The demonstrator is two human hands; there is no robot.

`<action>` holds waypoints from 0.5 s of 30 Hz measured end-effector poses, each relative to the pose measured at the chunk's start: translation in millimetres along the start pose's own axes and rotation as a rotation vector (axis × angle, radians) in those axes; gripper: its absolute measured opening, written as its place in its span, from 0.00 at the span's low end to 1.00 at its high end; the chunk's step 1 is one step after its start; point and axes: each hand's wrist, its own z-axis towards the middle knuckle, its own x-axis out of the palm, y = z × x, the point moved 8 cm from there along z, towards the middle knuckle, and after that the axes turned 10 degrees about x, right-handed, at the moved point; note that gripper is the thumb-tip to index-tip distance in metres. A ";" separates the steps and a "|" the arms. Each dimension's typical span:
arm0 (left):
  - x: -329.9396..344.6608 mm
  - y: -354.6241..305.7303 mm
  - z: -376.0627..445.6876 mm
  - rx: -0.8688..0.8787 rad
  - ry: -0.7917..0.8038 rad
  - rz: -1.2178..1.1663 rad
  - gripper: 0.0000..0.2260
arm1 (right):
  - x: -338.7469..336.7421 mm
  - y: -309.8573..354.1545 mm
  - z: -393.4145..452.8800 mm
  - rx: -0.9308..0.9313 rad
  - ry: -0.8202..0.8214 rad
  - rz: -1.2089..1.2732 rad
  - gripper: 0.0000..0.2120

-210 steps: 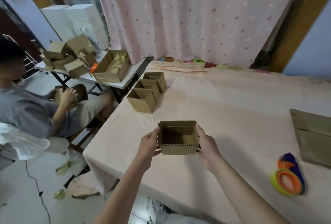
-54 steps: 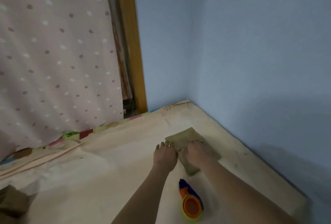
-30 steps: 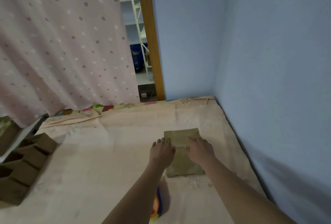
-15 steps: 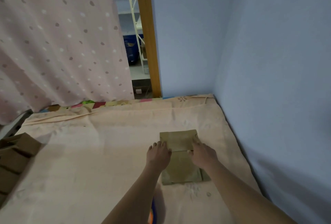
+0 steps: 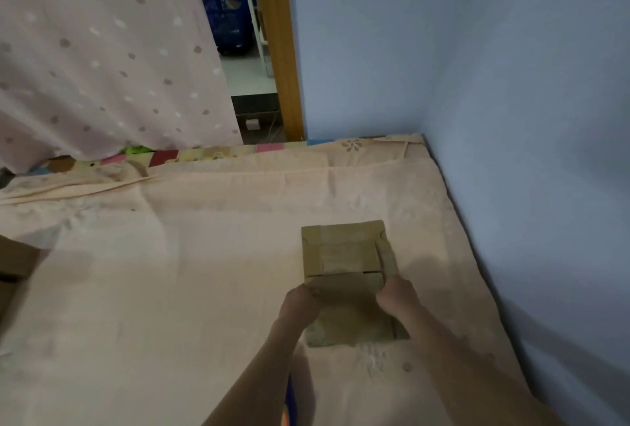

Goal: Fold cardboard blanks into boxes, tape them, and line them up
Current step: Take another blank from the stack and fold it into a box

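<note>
A stack of flat brown cardboard blanks (image 5: pixel 346 250) lies on the peach-covered table (image 5: pixel 170 272) near the blue wall. The top blank (image 5: pixel 351 315) sits shifted toward me, overlapping the one beneath. My left hand (image 5: pixel 300 304) grips the top blank's far left corner with curled fingers. At the far right corner my right hand (image 5: pixel 397 298) grips it the same way. Both forearms reach in from the bottom edge.
A blue and orange tape dispenser (image 5: pixel 288 407) peeks out under my left forearm. Folded brown boxes (image 5: pixel 13 265) show at the left edge. The blue wall (image 5: pixel 511 153) borders the table on the right; a dotted curtain (image 5: pixel 102 50) hangs behind.
Both hands have drawn back toward me with the top blank, uncovering the far half of the blank below. Their fingers have curled onto its far corners.
</note>
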 end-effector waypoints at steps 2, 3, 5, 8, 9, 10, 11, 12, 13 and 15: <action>7.8 2.7 7.7 0.005 0.041 0.015 0.15 | 5.5 -0.6 8.2 0.055 0.015 0.037 0.17; 8.7 3.1 8.9 0.002 0.045 0.014 0.15 | 7.5 0.3 10.5 0.072 0.024 0.060 0.18; 11.5 6.4 12.0 -0.020 0.057 0.003 0.14 | 13.5 1.2 15.1 0.107 0.049 0.109 0.18; 14.5 11.5 14.7 -0.065 0.039 -0.115 0.15 | 21.2 0.5 17.8 0.141 0.080 0.183 0.18; 15.4 13.5 14.5 -0.088 0.035 -0.168 0.15 | 24.3 -0.3 18.8 0.149 0.094 0.206 0.17; 17.2 16.5 16.3 -0.104 0.026 -0.208 0.15 | 27.4 -1.5 19.5 0.160 0.111 0.229 0.16; 17.5 18.6 16.2 -0.119 0.018 -0.231 0.15 | 28.9 -2.6 19.9 0.168 0.118 0.250 0.16; 17.1 19.1 15.7 -0.127 0.011 -0.244 0.15 | 30.1 -3.7 19.3 0.181 0.123 0.270 0.16; 17.1 19.9 15.4 -0.135 0.007 -0.260 0.15 | 32.1 -5.2 19.9 0.199 0.128 0.288 0.16; 17.1 21.1 15.6 -0.141 -0.002 -0.288 0.16 | 32.9 -7.6 19.9 0.221 0.133 0.373 0.15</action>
